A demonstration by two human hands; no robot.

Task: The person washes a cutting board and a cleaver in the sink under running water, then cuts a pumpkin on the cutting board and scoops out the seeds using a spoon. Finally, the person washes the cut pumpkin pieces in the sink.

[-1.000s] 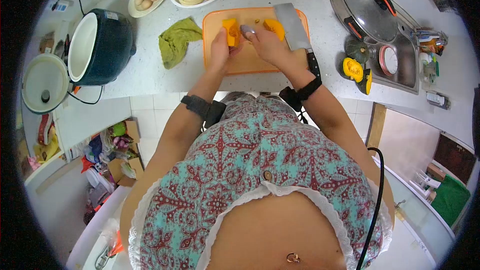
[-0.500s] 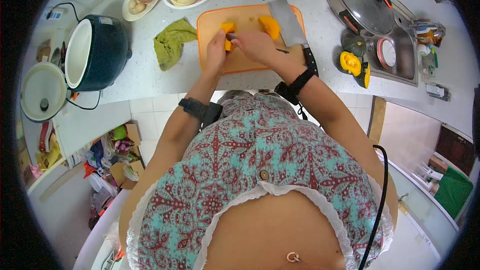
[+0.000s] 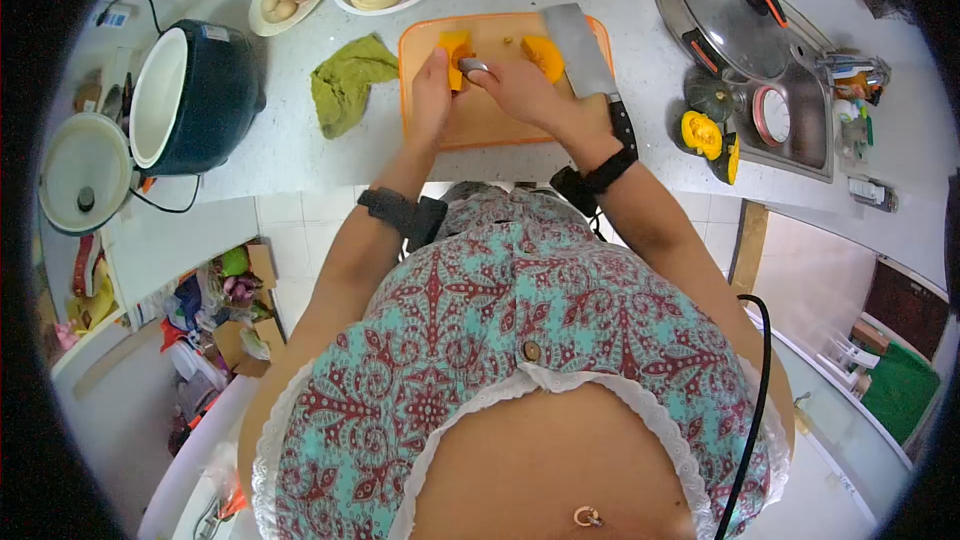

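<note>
Spoon (image 3: 473,65), gripped in closed right hand (image 3: 525,95), has turned at pumpkin (image 3: 454,43) clasped by curled left hand (image 3: 432,95); scraping appears underway.

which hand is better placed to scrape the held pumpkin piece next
Probably the right hand: it holds the metal tool at the pumpkin piece, while the left hand is occupied holding that piece.

Metal spoon (image 3: 473,66) at orange pumpkin piece (image 3: 454,44)
</note>
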